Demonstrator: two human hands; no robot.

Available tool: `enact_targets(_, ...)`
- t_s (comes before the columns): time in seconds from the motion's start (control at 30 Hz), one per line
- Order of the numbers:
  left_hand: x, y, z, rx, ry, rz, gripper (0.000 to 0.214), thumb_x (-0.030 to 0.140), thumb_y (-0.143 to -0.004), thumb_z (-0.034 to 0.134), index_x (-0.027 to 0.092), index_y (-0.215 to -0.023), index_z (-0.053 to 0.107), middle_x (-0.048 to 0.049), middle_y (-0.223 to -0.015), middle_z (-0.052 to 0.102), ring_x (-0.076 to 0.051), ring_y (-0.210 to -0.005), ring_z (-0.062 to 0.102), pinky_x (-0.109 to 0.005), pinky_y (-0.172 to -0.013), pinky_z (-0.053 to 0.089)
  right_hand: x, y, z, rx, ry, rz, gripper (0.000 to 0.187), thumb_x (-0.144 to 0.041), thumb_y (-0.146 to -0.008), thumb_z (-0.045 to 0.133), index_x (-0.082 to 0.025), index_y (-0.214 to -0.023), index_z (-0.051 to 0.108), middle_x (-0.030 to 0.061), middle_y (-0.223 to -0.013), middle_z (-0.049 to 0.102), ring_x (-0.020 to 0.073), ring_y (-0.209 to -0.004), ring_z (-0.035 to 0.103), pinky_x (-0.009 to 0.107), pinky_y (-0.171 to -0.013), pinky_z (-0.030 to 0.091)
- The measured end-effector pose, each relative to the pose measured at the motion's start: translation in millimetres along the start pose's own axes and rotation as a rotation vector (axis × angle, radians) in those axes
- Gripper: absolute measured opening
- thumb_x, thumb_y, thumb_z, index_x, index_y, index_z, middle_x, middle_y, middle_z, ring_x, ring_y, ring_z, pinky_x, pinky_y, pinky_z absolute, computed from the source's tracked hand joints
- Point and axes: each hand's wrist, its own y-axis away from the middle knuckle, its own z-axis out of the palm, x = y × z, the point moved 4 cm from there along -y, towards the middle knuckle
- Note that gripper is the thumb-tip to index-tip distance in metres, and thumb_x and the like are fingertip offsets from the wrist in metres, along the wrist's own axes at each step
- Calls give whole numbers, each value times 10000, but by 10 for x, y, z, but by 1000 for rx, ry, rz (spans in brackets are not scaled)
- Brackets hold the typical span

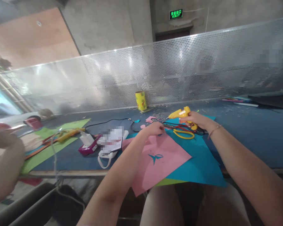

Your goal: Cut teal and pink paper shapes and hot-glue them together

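glue gun (182,113) yellow | sheet (158,160) pink | sheet (198,160) teal | table (254,131) blue

We see a blue table (250,135) carrying pink paper (160,163), teal paper (200,163), green paper (49,150), yellow scissors (182,133), a yellow can (141,100), scattered scraps.

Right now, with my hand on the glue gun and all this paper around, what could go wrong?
1. The right hand grips the yellow glue gun just above the teal paper; if it is hot, drips could mark the sheet.
2. The yellow-handled scissors lie right beside that hand, so a blind reach might catch the blades.
3. The pink paper overhangs the table edge and could slide off under the left hand.
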Motion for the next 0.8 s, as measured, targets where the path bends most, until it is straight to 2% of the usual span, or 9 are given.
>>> enact_targets(0.17, 27, 26, -11, 31, -105, -85, 195, 173, -665, 527, 135, -764, 691, -72, -725, 664, -185, -682, 582, -247, -585, 410, 26, -23, 38, -35, -32, 22, 219, -282, -612, 759, -198, -540, 570, 4, -470, 515, 98, -421, 431, 234, -378, 332)
enact_targets(0.3, 26, 20, -22, 29, -176, -141, 238, 146, -649, 524, 152, -802, 707, -81, -777, 678, -202, -724, 595, -254, -620, 427, -3, -7, 37, 10, -77, 47, 150, -248, -608, 759, -188, -635, 624, 8, -492, 534, 107, -432, 458, 232, -382, 353)
enact_targets(0.4, 4, 1, -22, 16, -154, -128, 244, 130, -647, 520, 152, -807, 704, -73, -793, 683, -189, -741, 597, -239, -634, 426, -39, 25, 48, -7, -47, 51, 145, -265, -626, 744, -179, -671, 636, 3, -482, 530, 104, -426, 458, 224, -375, 339)
enact_targets(0.57, -100, -30, -12, 20, -18, -124, 218, 146, -674, 506, 150, -788, 692, -34, -751, 677, -143, -695, 583, -206, -625, 428, -46, 23, 57, -83, 87, -17, 174, -318, -642, 724, -181, -609, 621, -12, -446, 501, 98, -403, 423, 230, -380, 310)
enact_targets(0.63, -125, -40, -9, 22, -1, -124, 203, 150, -669, 513, 154, -769, 690, -24, -742, 673, -138, -688, 579, -202, -627, 432, -22, -7, 15, -21, 126, -17, 178, -339, -662, 700, -185, -624, 619, -6, -467, 516, 104, -408, 431, 236, -392, 313)
enact_targets(0.7, -128, -48, -11, 28, -8, -116, 180, 156, -662, 522, 158, -737, 686, -21, -743, 673, -138, -690, 578, -204, -637, 436, -4, -35, -54, 97, 203, -11, 170, -344, -679, 677, -189, -642, 616, 7, -492, 534, 120, -426, 455, 245, -414, 325)
enact_targets(0.8, -114, -56, -14, 24, -9, -107, 166, 157, -663, 520, 161, -710, 679, -20, -737, 671, -137, -687, 578, -205, -650, 442, -38, -37, -144, 281, 421, -67, 166, -325, -636, 712, -197, -642, 605, 31, -541, 564, 164, -510, 521, 254, -464, 338)
